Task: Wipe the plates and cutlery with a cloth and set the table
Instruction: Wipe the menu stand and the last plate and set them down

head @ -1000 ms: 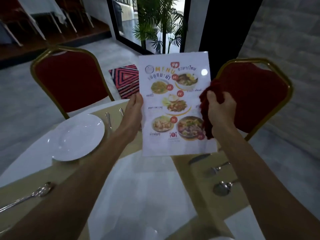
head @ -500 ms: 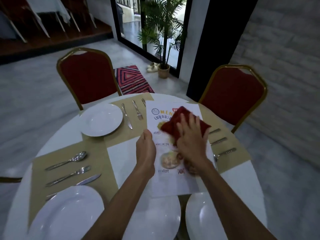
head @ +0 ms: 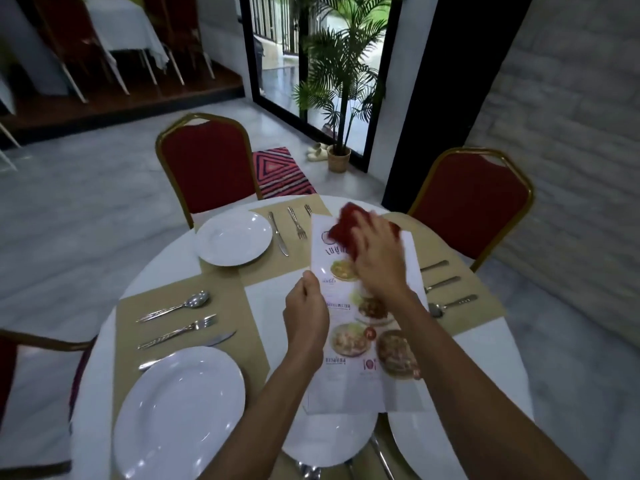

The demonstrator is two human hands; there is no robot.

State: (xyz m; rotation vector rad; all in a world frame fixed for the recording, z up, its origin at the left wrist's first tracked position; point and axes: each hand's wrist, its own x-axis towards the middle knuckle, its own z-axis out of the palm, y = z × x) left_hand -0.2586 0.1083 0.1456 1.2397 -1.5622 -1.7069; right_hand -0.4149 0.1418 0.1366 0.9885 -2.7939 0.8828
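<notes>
The right hand (head: 379,261) has its fingers pressed together on a red cloth (head: 346,230), bearing down on the far end of a laminated menu (head: 367,327), evidently to wipe it. The left hand (head: 306,317) pinches the menu's near left edge, fingers curled closed on it, apparently to steady the sheet against the stroke. Outward to the left lie two plates (head: 233,242) (head: 180,414) with cutlery (head: 176,323) on tan mats, and more cutlery (head: 446,292) right of the wiping hand, already set out.
</notes>
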